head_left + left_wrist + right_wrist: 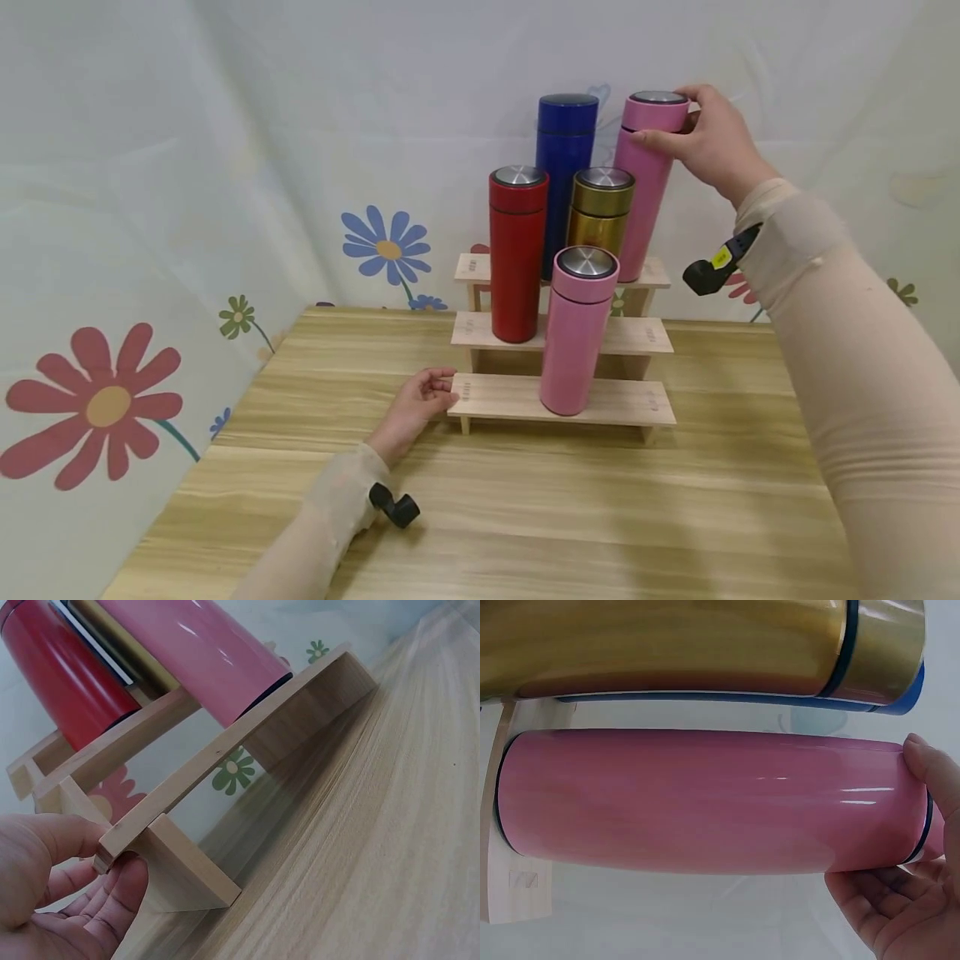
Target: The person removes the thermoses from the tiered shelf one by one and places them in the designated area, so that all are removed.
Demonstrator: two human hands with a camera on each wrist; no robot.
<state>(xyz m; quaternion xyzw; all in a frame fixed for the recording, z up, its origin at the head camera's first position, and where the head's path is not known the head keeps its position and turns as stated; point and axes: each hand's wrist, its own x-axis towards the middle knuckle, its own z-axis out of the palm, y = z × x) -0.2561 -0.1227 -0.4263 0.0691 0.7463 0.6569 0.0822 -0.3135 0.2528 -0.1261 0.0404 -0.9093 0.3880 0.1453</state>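
Note:
A pink thermos bottle [647,196] stands at the right end of the top step of a wooden stepped rack [487,400]. My right hand [716,146] grips it near the lid, thumb on the near side and fingers behind. In the right wrist view its base meets the pale board at the left. Down at the rack's lowest step, my left hand [416,408] pinches the left end of the board, thumb above and fingertips beneath in the left wrist view. A second pink thermos [573,350] stands on that step, right of its middle.
A red thermos [517,267] and a gold thermos [600,200] stand in the middle row. Behind them on the top step is a blue thermos [566,146]. The rack sits on a wood-grain table [525,517] near its back edge, before a flower-printed cloth [262,167].

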